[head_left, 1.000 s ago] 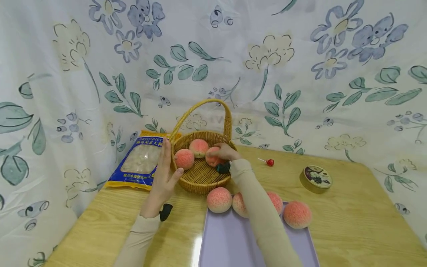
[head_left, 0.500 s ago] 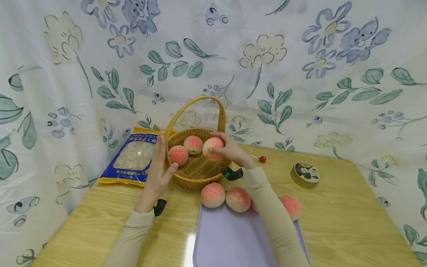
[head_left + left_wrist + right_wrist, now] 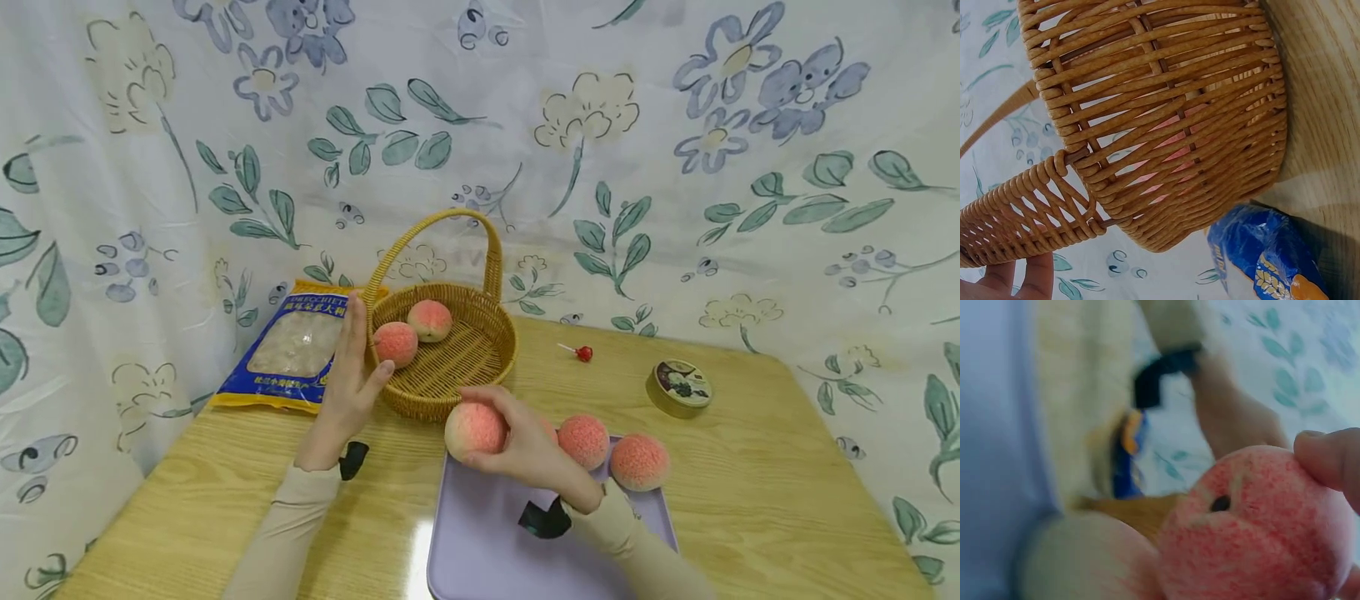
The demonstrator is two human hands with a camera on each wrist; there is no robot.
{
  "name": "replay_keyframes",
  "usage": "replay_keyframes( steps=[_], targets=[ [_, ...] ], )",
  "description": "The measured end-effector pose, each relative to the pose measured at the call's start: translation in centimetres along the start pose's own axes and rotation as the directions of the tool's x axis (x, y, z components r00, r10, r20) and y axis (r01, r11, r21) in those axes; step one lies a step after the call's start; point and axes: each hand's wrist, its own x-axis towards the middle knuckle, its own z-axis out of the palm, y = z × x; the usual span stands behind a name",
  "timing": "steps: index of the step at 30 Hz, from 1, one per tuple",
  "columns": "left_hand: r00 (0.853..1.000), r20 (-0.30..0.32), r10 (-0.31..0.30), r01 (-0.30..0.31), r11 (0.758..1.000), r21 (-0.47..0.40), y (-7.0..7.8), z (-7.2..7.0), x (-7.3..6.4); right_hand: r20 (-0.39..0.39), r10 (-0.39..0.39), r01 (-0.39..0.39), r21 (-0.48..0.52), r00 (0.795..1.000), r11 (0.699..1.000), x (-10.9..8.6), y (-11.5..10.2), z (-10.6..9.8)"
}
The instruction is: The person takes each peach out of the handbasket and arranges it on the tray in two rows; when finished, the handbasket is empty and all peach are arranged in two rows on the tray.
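Note:
My right hand grips a pink-and-cream peach over the far left corner of the lilac tray. In the right wrist view this peach shows a dark stem hole, and a paler peach lies beside it. Along the tray's far edge sit more peaches, partly hidden by the right hand. My left hand rests with straight fingers against the left side of the wicker basket, by its handle. Inside the basket two peaches lie at the left.
A blue-and-yellow bag of pasta lies left of the basket, partly behind the left hand. A red lollipop and a round gold tin are on the wooden table to the right. A floral curtain hangs behind.
My right hand has lifted a peach out of the basket and brought it down toward the viewer, over the tray. The left hand has stayed at the basket. The head view has shifted slightly.

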Motion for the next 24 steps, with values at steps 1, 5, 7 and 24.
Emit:
replay_keyframes(
  steps=[1,5,7,24],
  targets=[
    [1.0,-0.001,0.003,-0.003,1.0,-0.001,0.0,0.0,0.0,0.0,-0.014,0.014,-0.03,1.0,0.999,-0.5,0.1,0.5],
    [1.0,0.0,0.001,-0.001,1.0,-0.005,0.0,0.0,0.0,0.01,-0.078,0.078,-0.074,0.997,0.994,-2.1,0.7,2.2],
    [1.0,0.005,0.004,-0.004,1.0,-0.009,0.0,0.0,0.0,0.036,-0.071,0.073,-0.064,0.997,0.995,-2.8,1.3,2.9],
    [1.0,0.006,0.023,-0.023,1.0,-0.001,0.0,0.2,0.1,0.029,-0.045,0.044,0.049,0.999,0.998,-4.8,3.6,6.0]
  ],
)
